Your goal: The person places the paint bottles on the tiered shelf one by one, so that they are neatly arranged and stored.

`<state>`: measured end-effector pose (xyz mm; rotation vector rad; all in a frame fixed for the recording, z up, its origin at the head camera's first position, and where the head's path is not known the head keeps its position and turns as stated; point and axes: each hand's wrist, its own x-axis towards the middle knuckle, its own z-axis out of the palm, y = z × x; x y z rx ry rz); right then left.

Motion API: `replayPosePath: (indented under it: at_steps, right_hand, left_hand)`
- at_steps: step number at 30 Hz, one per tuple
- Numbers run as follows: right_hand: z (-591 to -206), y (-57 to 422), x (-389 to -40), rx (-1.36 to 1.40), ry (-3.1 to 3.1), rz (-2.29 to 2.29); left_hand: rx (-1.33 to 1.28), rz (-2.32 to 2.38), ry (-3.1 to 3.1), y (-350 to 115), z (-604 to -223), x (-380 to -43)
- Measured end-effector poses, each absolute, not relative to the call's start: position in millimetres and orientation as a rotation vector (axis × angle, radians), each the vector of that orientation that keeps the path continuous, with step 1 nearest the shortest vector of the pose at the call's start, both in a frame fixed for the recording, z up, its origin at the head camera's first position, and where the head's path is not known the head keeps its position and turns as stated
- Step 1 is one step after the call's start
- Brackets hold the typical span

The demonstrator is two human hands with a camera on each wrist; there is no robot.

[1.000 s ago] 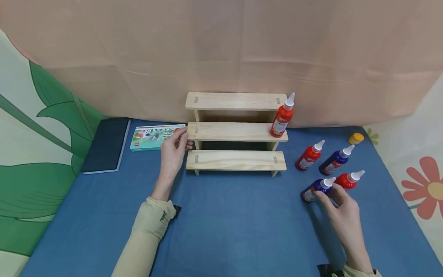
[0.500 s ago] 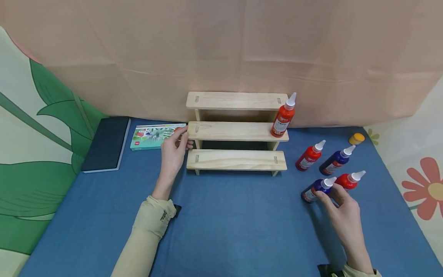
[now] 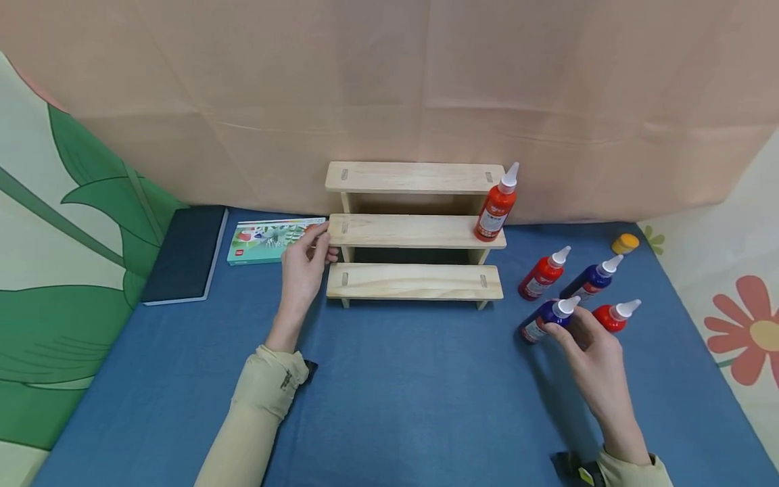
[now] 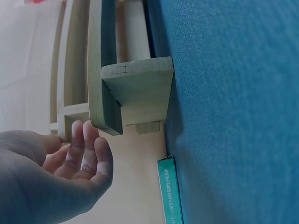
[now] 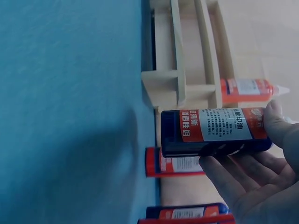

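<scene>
My left hand (image 3: 304, 264) pinches the left end of the middle board of a three-tier wooden display rack (image 3: 414, 281), with thumb and fingers on either side of the board in the left wrist view. A blue ink bottle (image 5: 219, 131) with a white nozzle cap is gripped between the thumb and fingers of my right hand (image 3: 593, 358), raised a little off the cloth. On the rack's middle tier, at the right end, stands a red ink bottle (image 3: 496, 210). Two more red bottles, one nearer the rack (image 3: 540, 276) and one behind my right hand (image 3: 610, 318), and another blue bottle (image 3: 587, 283) stand on the table.
A yellow cap (image 3: 625, 243) lies at the back right. Left of the rack are a green box (image 3: 262, 243) and a dark notebook (image 3: 185, 257). Blue cloth (image 3: 414, 399) covers the table, and a beige curtain (image 3: 389, 81) hangs behind.
My right hand has carried the blue ink bottle slightly up and to the left, away from the red bottle beside it. My left hand stays at the rack.
</scene>
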<state>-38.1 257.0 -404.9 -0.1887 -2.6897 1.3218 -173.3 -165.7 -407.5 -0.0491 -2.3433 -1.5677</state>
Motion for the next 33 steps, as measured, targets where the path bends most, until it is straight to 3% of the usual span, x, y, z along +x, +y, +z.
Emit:
replayPosePath:
  at_steps: [33]
  right_hand:
    - [-379.5, 225.1, -74.0, 0.089, -2.671, 1.450]
  left_hand:
    - [-0.042, -1.577, -2.339, -164.7, -406.6, -173.0]
